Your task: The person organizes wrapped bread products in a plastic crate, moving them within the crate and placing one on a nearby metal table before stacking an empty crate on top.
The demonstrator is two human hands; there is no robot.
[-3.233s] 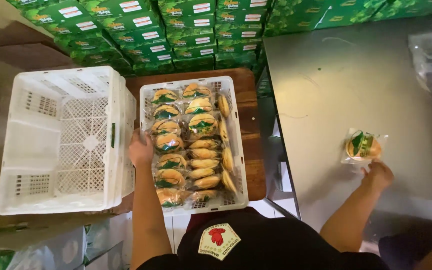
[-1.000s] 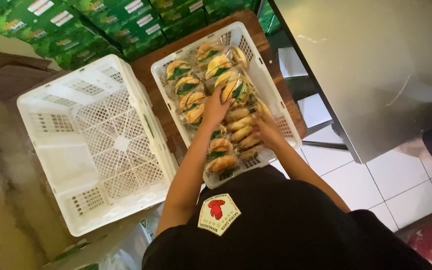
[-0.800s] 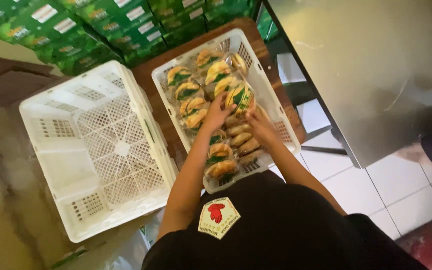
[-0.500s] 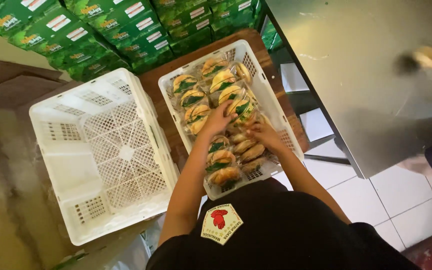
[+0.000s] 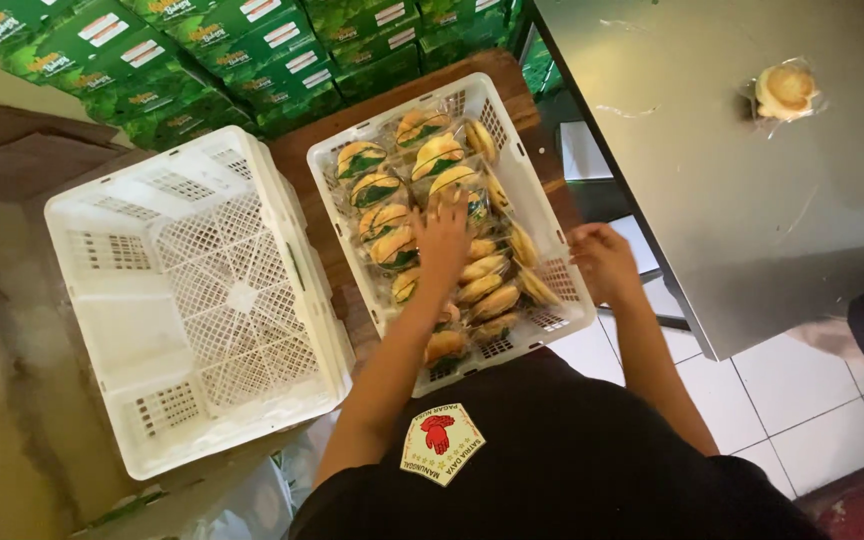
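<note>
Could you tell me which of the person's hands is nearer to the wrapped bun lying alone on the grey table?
The right hand, at the crate's right rim, is nearer the wrapped bun. The left hand rests on buns inside the crate, farther away.

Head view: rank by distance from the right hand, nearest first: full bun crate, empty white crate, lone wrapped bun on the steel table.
From the right hand:
1. Full bun crate, at its right rim, right by the hand.
2. Lone wrapped bun, up and to the right on the steel table.
3. Empty white crate, far left, beyond the full crate.
</note>
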